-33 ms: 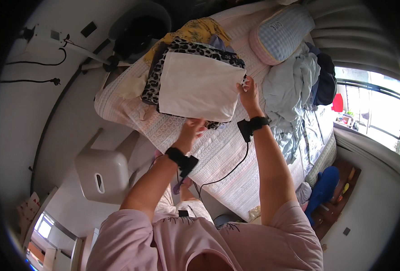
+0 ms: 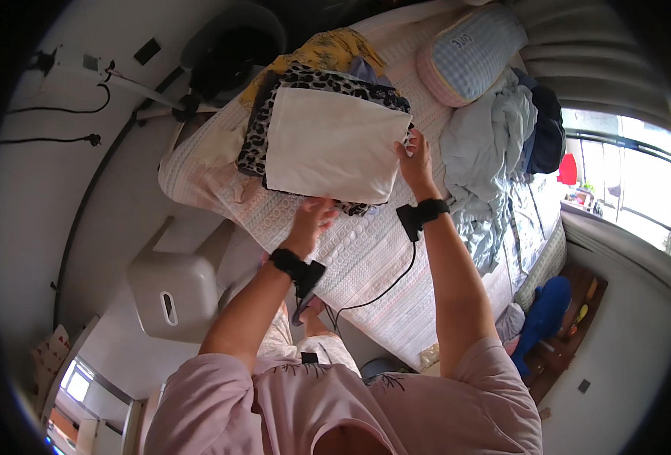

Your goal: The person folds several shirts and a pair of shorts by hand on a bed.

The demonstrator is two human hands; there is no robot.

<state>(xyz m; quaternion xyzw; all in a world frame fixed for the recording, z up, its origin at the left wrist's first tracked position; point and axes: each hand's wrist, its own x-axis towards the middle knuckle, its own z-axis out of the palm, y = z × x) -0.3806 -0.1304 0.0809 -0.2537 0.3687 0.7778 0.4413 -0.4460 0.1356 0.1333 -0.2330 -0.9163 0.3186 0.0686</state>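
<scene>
A folded white cloth lies flat on top of a stack of folded garments on the bed, directly over a leopard-print piece whose edges show above and to the left of it. Both hands meet the cloth at its near side. The left hand sits at the lower edge, fingers curled against the hem, though whether they pinch the fabric cannot be told. The right hand rests at the cloth's right edge, fingers spread and touching the corner. Each wrist carries a black band, and a thin cable runs from the right one down across the quilted cover. A yellow garment lies behind the stack. To the right, a heap of pale blue clothes sits beside a checked pillow.
</scene>
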